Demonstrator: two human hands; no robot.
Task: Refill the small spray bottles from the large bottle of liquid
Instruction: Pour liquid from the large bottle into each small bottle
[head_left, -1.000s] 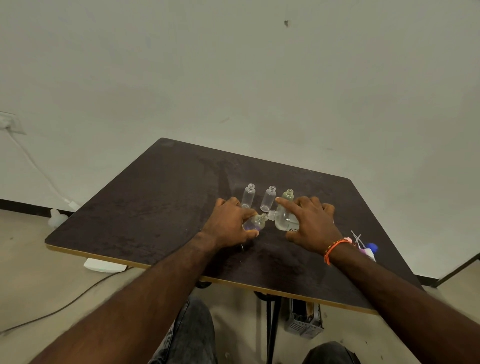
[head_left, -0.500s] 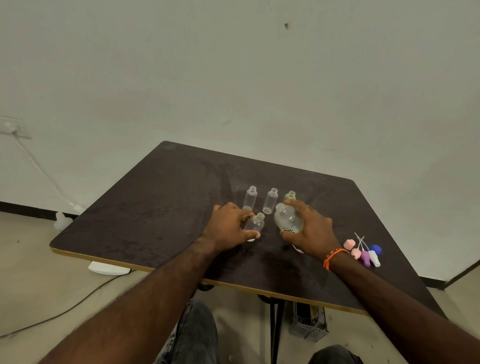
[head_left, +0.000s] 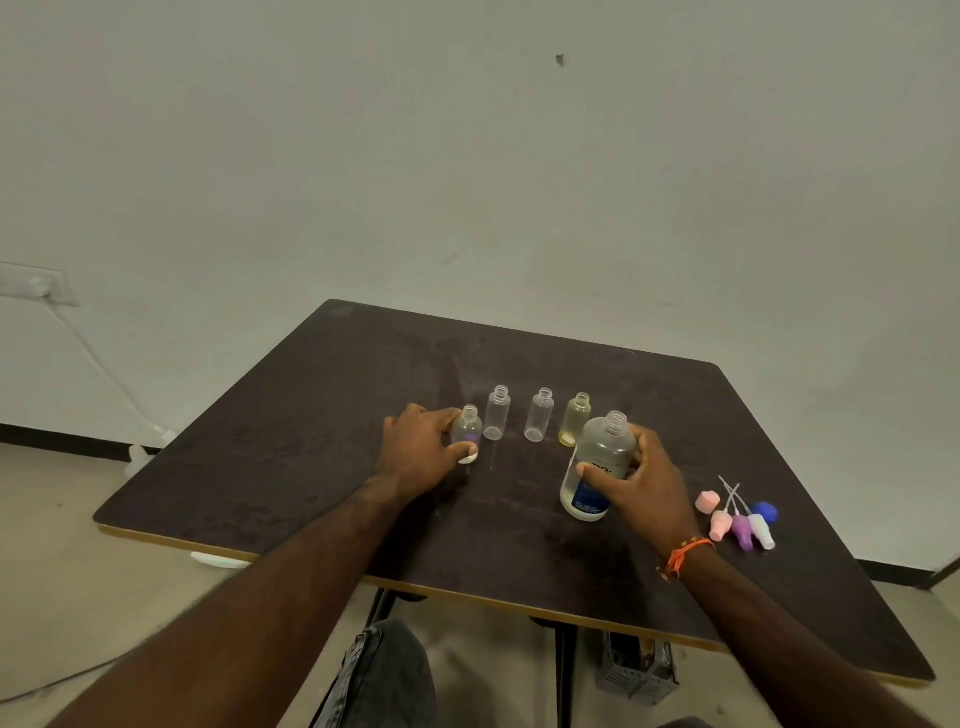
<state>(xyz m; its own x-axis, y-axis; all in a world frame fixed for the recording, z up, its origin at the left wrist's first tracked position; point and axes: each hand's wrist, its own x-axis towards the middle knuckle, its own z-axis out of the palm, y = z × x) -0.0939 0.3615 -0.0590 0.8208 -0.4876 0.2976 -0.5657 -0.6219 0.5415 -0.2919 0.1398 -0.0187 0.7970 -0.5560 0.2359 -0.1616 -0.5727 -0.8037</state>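
Note:
On the dark table (head_left: 322, 431) stand several small uncapped bottles in a row. My left hand (head_left: 421, 449) grips the leftmost small bottle (head_left: 467, 428), which stands upright. To its right are two clear small bottles (head_left: 496, 413) (head_left: 538, 414) and one with yellowish liquid (head_left: 575, 420). My right hand (head_left: 641, 480) holds the large open bottle (head_left: 600, 462), clear with a blue label, upright and slightly tilted near the table surface, in front of the yellowish bottle.
Several spray caps (head_left: 740, 522) in pink, purple, white and blue lie on the table right of my right hand. A wall socket with a cable (head_left: 39, 283) is at the left. A grey crate (head_left: 636, 670) sits under the table.
My right hand pulled the large bottle back toward me and stood it upright. My left hand set the small bottle upright at the row's left end. The camera moved closer.

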